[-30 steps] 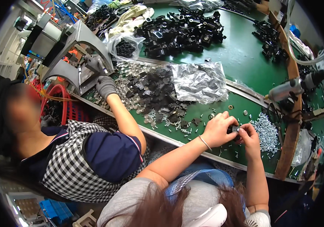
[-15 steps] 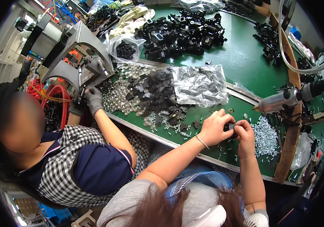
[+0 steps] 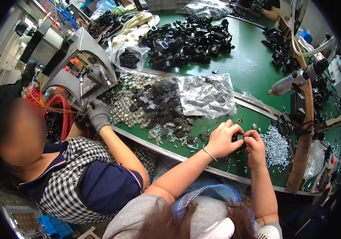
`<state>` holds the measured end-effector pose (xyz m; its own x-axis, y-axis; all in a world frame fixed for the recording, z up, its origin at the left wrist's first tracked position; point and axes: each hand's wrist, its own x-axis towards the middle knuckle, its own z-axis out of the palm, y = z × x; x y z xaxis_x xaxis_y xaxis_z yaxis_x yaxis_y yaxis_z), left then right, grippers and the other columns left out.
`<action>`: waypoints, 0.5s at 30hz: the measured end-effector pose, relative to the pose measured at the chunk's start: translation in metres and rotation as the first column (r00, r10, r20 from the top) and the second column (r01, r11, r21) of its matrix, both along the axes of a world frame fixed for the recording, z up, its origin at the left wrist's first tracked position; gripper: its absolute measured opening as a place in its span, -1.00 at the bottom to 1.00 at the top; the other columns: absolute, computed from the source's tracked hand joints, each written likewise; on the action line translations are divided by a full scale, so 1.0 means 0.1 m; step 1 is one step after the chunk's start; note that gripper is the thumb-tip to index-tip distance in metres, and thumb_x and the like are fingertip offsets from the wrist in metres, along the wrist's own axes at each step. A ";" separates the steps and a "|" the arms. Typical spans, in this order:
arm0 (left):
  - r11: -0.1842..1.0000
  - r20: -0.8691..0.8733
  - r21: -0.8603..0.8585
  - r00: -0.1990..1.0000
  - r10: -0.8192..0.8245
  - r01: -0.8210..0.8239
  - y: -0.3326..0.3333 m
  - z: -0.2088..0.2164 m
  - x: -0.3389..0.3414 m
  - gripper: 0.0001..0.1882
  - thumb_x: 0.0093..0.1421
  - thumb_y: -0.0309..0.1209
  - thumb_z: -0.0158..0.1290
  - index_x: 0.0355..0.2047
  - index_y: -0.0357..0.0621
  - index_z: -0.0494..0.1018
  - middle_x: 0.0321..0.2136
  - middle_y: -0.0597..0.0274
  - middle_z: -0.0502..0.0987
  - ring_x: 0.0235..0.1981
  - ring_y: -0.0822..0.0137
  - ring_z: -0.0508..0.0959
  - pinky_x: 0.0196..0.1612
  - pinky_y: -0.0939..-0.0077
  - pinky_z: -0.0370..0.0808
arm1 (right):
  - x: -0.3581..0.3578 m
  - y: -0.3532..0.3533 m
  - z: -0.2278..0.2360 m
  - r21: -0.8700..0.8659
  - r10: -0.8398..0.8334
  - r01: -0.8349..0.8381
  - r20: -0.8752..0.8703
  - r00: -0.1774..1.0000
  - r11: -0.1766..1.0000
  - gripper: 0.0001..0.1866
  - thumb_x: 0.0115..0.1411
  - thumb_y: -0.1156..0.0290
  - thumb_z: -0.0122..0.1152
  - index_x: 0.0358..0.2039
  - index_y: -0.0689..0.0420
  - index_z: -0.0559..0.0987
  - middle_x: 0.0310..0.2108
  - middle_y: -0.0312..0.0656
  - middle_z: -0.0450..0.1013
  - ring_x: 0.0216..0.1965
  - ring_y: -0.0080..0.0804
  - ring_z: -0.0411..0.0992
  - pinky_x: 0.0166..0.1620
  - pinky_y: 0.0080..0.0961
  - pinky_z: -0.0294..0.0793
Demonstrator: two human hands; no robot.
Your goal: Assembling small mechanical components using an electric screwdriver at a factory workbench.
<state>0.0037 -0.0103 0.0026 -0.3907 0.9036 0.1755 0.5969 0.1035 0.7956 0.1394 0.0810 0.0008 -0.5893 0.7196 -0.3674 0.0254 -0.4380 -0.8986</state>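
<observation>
Above the near edge of the green bench, my left hand [image 3: 222, 141] and my right hand [image 3: 255, 151] are close together. Both pinch one small black plastic part [image 3: 238, 138], mostly covered by my fingers, so its full shape is hidden. Just right of my right hand lies a heap of small silver screws [image 3: 275, 148]. Left of my left hand, dark flat plastic pieces [image 3: 160, 97] are piled beside small round clear-and-metal pieces [image 3: 124, 109]. A crumpled clear plastic bag [image 3: 207, 95] lies beyond my hands.
A pneumatic screwdriver [image 3: 290, 84] hangs at the right by a curved wooden edge board [image 3: 300, 161]. Black moulded assemblies [image 3: 186, 42] are heaped at the back. To my left, a co-worker's gloved hand [image 3: 98, 114] is at a metal press [image 3: 78, 65]. A metal rail [image 3: 254, 103] crosses the bench.
The hanging screwdriver has swung up and away from the screw heap. My hands stay together on the black part, with slight finger movement. The whole view has shifted a little.
</observation>
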 end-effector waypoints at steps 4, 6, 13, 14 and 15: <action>0.999 0.034 -0.049 0.999 0.005 -0.003 0.01 0.03 0.00 -0.72 0.00 -0.20 0.17 -0.27 0.05 0.49 -0.34 0.20 0.39 -0.21 0.13 0.46 -0.18 0.28 0.43 | 0.02 0.04 -0.02 0.018 0.021 -0.021 0.001 1.000 1.000 -0.95 0.07 0.47 0.11 -0.40 0.08 0.49 -0.49 -0.49 0.35 -0.54 -0.77 0.20 -0.48 -0.78 0.12; 0.999 0.045 -0.049 0.999 0.005 -0.003 0.01 0.03 0.01 -0.72 0.00 -0.20 0.17 -0.27 0.06 0.49 -0.35 0.20 0.38 -0.22 0.14 0.46 -0.19 0.29 0.43 | 0.01 0.03 0.03 0.036 0.024 -0.024 0.021 0.999 0.999 -0.95 0.07 0.47 0.11 -0.40 0.08 0.49 -0.50 -0.48 0.35 -0.53 -0.76 0.20 -0.48 -0.78 0.13; 0.998 0.067 -0.057 0.998 0.002 0.002 0.02 0.09 -0.01 -0.75 -0.01 -0.21 0.16 -0.30 0.05 0.50 -0.36 0.18 0.39 -0.24 0.14 0.46 -0.22 0.27 0.44 | -0.02 0.01 0.07 0.062 0.014 -0.016 0.033 0.999 0.998 -0.95 0.08 0.49 0.12 -0.40 0.11 0.48 -0.49 -0.45 0.36 -0.49 -0.72 0.24 -0.42 -0.75 0.20; 0.998 0.066 -0.064 0.998 0.004 0.000 0.01 0.10 0.00 -0.76 -0.01 -0.22 0.16 -0.32 0.04 0.50 -0.36 0.18 0.39 -0.24 0.13 0.46 -0.22 0.26 0.44 | -0.02 0.00 0.09 0.063 0.029 -0.030 0.023 0.999 0.998 -0.94 0.08 0.50 0.12 -0.40 0.12 0.48 -0.49 -0.44 0.36 -0.48 -0.71 0.26 -0.40 -0.74 0.21; 0.998 0.063 -0.055 0.998 -0.010 0.014 0.01 0.10 0.00 -0.76 -0.01 -0.22 0.16 -0.32 0.04 0.50 -0.36 0.18 0.39 -0.24 0.13 0.46 -0.22 0.26 0.44 | -0.01 0.00 0.10 0.064 0.044 -0.045 0.013 0.999 0.997 -0.94 0.08 0.50 0.12 -0.39 0.13 0.47 -0.49 -0.43 0.37 -0.47 -0.70 0.27 -0.38 -0.73 0.23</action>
<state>0.0037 -0.0097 0.0125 -0.3883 0.9161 0.1002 0.5477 0.1419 0.8246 0.1379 0.0811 0.0110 -0.6173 0.7151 -0.3282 0.0540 -0.3776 -0.9244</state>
